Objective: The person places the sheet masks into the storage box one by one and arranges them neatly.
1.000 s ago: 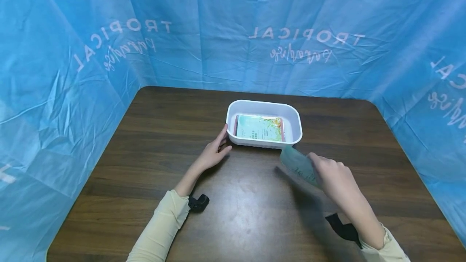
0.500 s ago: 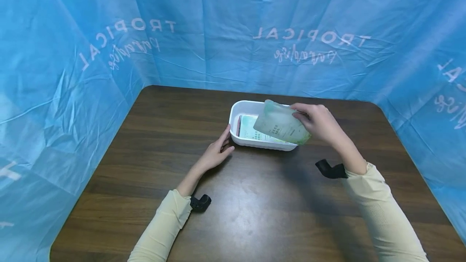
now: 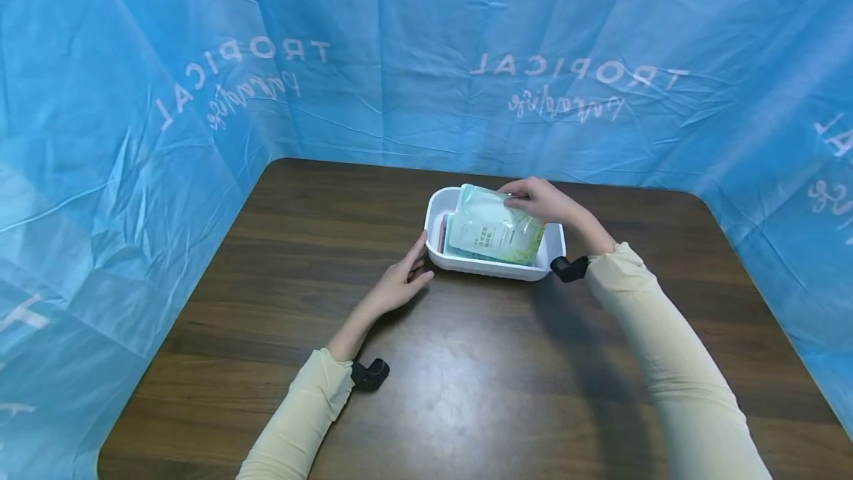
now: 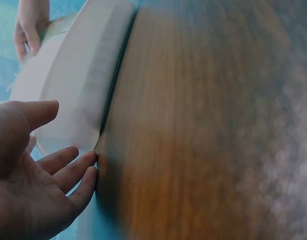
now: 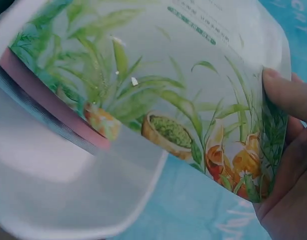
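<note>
My right hand (image 3: 545,203) pinches a pale green sheet mask packet (image 3: 492,225) by its right edge. The packet lies tilted over the white plastic bin (image 3: 481,267), overlapping its far rim. In the right wrist view, leaf and bowl pictures cover the packet (image 5: 158,95), and the thumb (image 5: 286,90) presses on its face. Beneath it, other packets (image 5: 48,100) with pink and dark edges lie stacked in the bin, mostly hidden. My left hand (image 3: 395,287) rests with loosely extended fingers at the bin's left end; the left wrist view shows its fingertips (image 4: 88,160) right by the bin's corner.
The bin stands toward the back of a dark wooden table (image 3: 333,221). Blue sheeting (image 3: 426,110) with mirrored white lettering hangs behind and on both sides. Each wrist wears a black strap mount, the left one (image 3: 369,375) close above the table.
My right hand has carried the packet from the front right of the bin, up and left, to over the stack inside it. The left hand has kept its place at the bin.
</note>
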The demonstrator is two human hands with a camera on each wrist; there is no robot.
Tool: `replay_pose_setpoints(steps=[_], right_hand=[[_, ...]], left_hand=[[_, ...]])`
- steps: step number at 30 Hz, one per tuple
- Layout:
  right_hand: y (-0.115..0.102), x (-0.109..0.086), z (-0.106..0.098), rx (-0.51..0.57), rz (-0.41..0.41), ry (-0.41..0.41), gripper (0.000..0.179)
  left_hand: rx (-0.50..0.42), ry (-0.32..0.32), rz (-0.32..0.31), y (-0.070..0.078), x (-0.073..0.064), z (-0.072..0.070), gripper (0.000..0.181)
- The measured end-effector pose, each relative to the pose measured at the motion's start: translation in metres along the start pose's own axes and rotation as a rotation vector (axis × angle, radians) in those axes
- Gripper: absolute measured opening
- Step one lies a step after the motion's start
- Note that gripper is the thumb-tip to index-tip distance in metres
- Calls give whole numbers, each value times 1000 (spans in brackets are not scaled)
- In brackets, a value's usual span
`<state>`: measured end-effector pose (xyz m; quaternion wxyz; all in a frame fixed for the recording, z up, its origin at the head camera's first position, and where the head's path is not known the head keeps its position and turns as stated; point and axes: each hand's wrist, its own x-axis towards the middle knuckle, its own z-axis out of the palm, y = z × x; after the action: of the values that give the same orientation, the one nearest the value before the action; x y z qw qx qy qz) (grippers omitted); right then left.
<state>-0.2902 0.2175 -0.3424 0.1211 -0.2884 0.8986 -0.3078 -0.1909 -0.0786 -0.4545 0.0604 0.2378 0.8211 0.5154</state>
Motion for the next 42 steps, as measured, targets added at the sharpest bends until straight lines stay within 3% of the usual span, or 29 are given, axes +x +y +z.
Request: replay_pose_setpoints(steps=[10, 19, 34, 42], right_hand=[[26, 18, 27, -2, -51, -93, 24], [20, 24, 37, -131, -52, -95, 23], [16, 24, 63, -444, 89, -19, 51], [17, 18, 58, -433, 159, 51, 58]], left_hand=[[-12, -14, -2, 0, -1, 3, 71], [-20, -12, -6, 1, -2, 1, 71], [-8, -15, -25, -4, 0, 3, 72], [-17, -22, -21, -5, 4, 1, 73]])
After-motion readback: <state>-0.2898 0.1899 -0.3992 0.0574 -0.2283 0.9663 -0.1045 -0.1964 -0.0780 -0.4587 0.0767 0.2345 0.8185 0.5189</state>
